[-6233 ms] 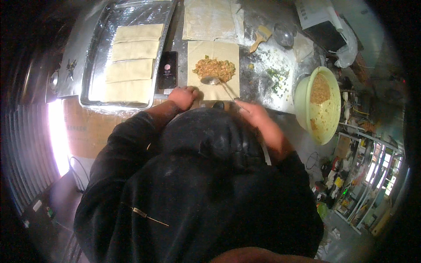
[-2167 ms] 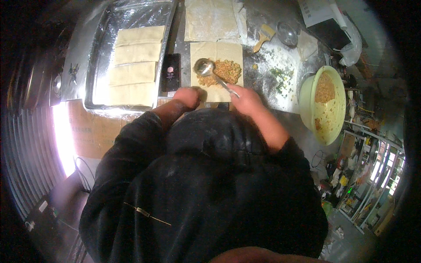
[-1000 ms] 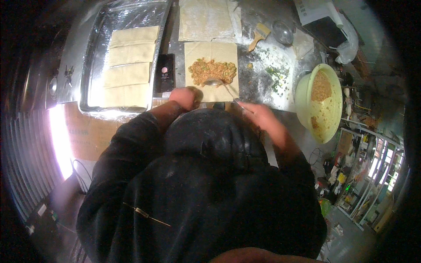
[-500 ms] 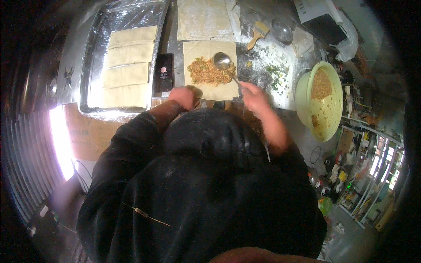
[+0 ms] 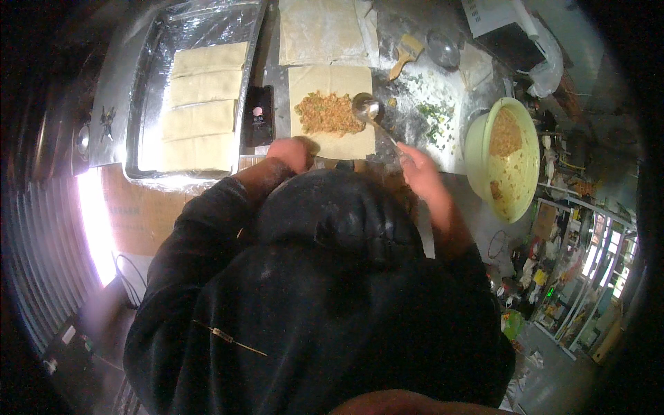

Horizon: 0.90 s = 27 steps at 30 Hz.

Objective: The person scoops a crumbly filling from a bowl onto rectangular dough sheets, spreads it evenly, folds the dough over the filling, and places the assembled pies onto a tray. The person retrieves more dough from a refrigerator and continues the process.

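Gripping the spoon [image 5: 366, 107] by its handle, the right hand [image 5: 419, 173] holds the scoop end over the right edge of the dough sheet [image 5: 346, 147], beside the filling [image 5: 330, 115] heaped mid-sheet. The left hand [image 5: 292, 153] is curled at the near left corner; whether it pinches dough, I cannot tell. Spreading the filling seems the step in hand, and the next move calls for keeping the margins bare. The phone [image 5: 260, 117] crowds the left, stacked sheets [image 5: 321, 34] the far edge; the floury table [image 5: 409, 98] gives more room rightward, toward the tub [image 5: 474, 149].
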Tool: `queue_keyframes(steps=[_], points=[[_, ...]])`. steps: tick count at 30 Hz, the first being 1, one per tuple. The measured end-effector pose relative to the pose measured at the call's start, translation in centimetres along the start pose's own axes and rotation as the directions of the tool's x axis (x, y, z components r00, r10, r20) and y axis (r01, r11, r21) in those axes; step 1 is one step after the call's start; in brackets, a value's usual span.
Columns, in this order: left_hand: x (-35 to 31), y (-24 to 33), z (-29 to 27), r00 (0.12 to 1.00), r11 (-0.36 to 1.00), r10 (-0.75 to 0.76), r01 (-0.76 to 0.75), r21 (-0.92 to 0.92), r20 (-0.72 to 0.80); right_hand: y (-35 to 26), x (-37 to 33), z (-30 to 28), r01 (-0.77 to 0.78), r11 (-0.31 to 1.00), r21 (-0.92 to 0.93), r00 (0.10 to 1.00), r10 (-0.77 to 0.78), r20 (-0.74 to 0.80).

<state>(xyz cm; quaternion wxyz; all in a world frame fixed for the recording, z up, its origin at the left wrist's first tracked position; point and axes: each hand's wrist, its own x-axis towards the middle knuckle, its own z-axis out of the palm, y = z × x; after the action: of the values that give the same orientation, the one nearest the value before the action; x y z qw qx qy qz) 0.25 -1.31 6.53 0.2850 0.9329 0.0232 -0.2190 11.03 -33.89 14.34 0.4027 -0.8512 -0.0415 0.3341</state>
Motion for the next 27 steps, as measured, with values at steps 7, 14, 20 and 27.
queue_keyframes(steps=[7, 14, 20, 27], points=[[0.4, 0.2, -0.5, 0.997, 0.999, 0.002, -0.005, 0.035, 0.075, 1.0, 0.1, -0.5, -0.086, 0.996, -0.019, 0.996, 0.087, 0.021], [1.3, -0.7, 0.5, 0.993, 0.997, 0.035, -0.043, 0.069, 0.117, 1.5, -2.3, -1.6, 0.277, 0.775, -0.568, 0.959, -0.185, 0.215], [1.9, -1.4, 1.9, 0.996, 0.989, 0.074, -0.081, 0.122, 0.059, 1.8, -0.9, -0.3, 0.295, 0.919, -0.263, 0.953, -0.301, 0.018], [1.8, -1.1, 1.6, 0.998, 0.995, 0.056, -0.059, 0.086, 0.03, -1.0, 2.8, 3.2, 0.29, 0.878, -0.381, 0.953, -0.227, 0.202]])
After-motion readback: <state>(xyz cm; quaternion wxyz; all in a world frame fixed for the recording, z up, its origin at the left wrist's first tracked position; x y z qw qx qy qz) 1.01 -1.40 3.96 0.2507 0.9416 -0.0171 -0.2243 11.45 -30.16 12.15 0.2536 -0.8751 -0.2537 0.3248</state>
